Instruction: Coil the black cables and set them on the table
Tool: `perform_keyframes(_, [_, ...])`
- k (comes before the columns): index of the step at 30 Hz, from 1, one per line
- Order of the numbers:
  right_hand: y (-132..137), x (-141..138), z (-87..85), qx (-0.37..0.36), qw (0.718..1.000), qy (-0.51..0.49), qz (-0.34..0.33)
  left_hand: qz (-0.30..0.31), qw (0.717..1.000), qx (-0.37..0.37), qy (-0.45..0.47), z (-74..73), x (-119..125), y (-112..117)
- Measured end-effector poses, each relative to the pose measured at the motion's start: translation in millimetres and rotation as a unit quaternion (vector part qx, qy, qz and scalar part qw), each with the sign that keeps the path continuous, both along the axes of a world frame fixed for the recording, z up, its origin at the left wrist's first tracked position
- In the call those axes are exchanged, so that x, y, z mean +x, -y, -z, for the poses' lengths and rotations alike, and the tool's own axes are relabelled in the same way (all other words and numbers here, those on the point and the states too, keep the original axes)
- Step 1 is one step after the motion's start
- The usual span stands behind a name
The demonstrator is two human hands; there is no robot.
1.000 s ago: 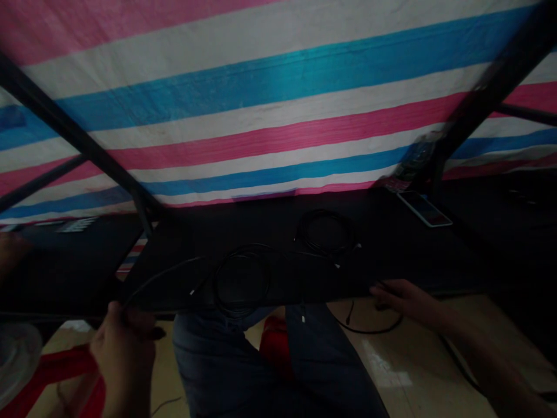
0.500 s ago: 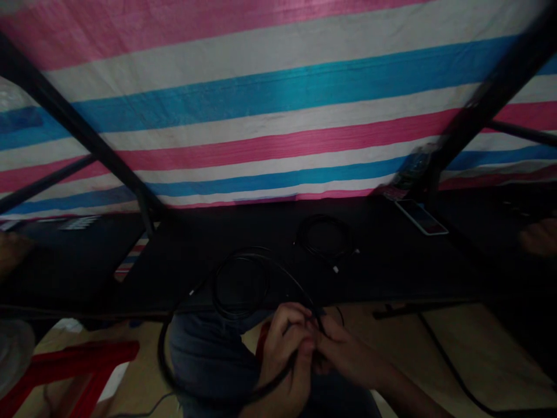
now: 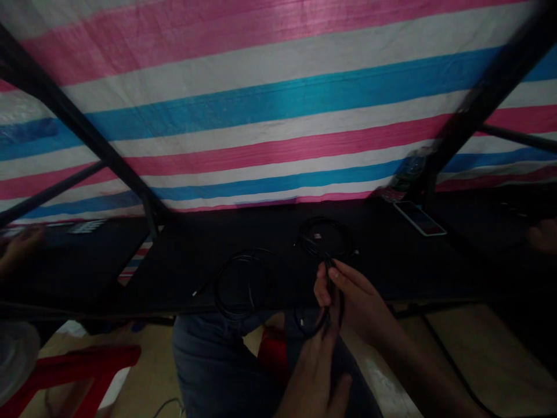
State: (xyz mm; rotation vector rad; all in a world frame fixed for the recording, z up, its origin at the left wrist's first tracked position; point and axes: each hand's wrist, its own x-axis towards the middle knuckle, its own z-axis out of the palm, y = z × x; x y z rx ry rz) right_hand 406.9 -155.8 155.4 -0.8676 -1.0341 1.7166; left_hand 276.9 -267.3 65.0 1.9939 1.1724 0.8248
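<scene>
My right hand point(image 3: 354, 299) is at the front edge of the black table point(image 3: 391, 261), fingers pinched round a thin black cable point(image 3: 333, 290) that hangs down in a small loop. My left hand point(image 3: 315, 371) reaches up from below with its fingers stretched along the same cable. A coiled black cable point(image 3: 241, 284) lies on the table to the left of my hands. Another coil point(image 3: 324, 238) lies just behind my right hand. The scene is dim.
A phone point(image 3: 419, 217) and a bottle point(image 3: 402, 177) are at the table's back right. A striped pink, white and blue tarp point(image 3: 278, 116) hangs behind. Other people's hands point(image 3: 20, 249) show at the far left and far right point(image 3: 542, 235). A red stool point(image 3: 69, 371) stands lower left.
My hands have risen from my lap to the table edge. The wide cable loop that hung by my knee has been drawn in to a small loop under my right hand.
</scene>
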Motion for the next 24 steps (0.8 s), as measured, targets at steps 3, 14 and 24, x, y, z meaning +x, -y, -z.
perform_keyframes(3, [-7,15,-13.5,0.089,0.99,0.102,-0.025,0.087,0.994,0.045,0.056,-21.0,-14,-1])
perform_keyframes(14, [20,2,-13.9,0.235,0.871,0.363,-0.232,-0.091,0.993,-0.008,-0.076,-105.3,-46,-59])
perform_keyframes(24, [5,32,1.2,0.145,0.927,0.279,-0.203,-0.375,0.905,-0.079,0.186,-86.8,-107,-72])
